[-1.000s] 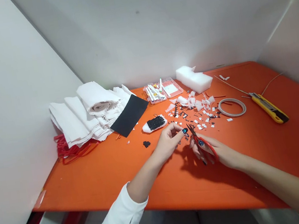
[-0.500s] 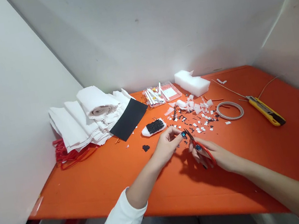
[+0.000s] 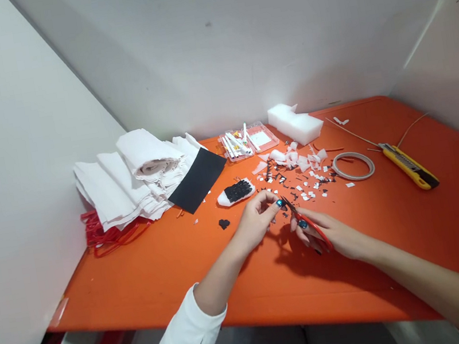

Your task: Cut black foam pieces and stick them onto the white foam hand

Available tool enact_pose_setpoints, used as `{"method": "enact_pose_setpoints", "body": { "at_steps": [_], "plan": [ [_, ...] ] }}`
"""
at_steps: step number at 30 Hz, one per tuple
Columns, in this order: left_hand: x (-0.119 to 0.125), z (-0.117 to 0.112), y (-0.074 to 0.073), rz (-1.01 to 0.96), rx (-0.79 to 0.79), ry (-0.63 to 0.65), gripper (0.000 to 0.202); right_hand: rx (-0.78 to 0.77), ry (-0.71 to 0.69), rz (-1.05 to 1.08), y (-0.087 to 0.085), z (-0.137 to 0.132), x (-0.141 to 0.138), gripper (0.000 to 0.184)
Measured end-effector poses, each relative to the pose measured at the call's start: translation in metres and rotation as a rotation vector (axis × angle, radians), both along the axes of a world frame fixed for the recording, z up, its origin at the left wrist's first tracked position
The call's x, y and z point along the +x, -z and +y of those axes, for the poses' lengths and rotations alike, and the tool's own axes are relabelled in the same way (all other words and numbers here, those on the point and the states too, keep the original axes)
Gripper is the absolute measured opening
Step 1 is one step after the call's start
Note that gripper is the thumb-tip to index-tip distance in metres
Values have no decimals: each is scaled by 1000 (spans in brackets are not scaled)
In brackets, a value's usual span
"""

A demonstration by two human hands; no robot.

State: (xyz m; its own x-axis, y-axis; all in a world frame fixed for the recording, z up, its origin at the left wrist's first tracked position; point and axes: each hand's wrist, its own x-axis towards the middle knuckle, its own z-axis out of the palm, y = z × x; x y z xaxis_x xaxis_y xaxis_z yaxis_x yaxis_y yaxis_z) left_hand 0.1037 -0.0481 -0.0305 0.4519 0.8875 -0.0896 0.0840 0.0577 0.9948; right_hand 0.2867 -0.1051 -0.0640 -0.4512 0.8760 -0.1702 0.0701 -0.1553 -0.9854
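Over the middle of the table, my left hand (image 3: 258, 217) is closed in a pinch, thumb against fingers, right at the blade tips. Whatever lies in that pinch is too small and hidden to name. My right hand (image 3: 326, 232) grips small red-handled scissors (image 3: 313, 227), their dark blades slightly apart and pointing at my left fingertips. Left of the hands lies a white foam piece (image 3: 223, 199) covered partly with overlapping black bits (image 3: 239, 190). A little pile of black cut pieces (image 3: 224, 224) rests nearer to me.
Black and white scraps (image 3: 301, 184) litter the orange table (image 3: 164, 281) beyond my hands. A tape roll (image 3: 354, 166) and yellow utility knife (image 3: 410, 165) lie right. Behind are a white foam block (image 3: 296, 124), a box of white sticks (image 3: 237, 146), black sheet (image 3: 198, 180) and white paper roll (image 3: 148, 153).
Both hands stay nearly in place, with the scissors still at my left fingertips. The view has shifted very slightly.
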Motion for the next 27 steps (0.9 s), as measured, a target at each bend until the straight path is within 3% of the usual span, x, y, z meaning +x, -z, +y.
{"method": "enact_pose_setpoints", "body": {
  "at_steps": [27],
  "plan": [
    [0, 1, 2, 10, 25, 22, 19, 28, -16, -3, -2, 0, 0, 38]
  ]
}}
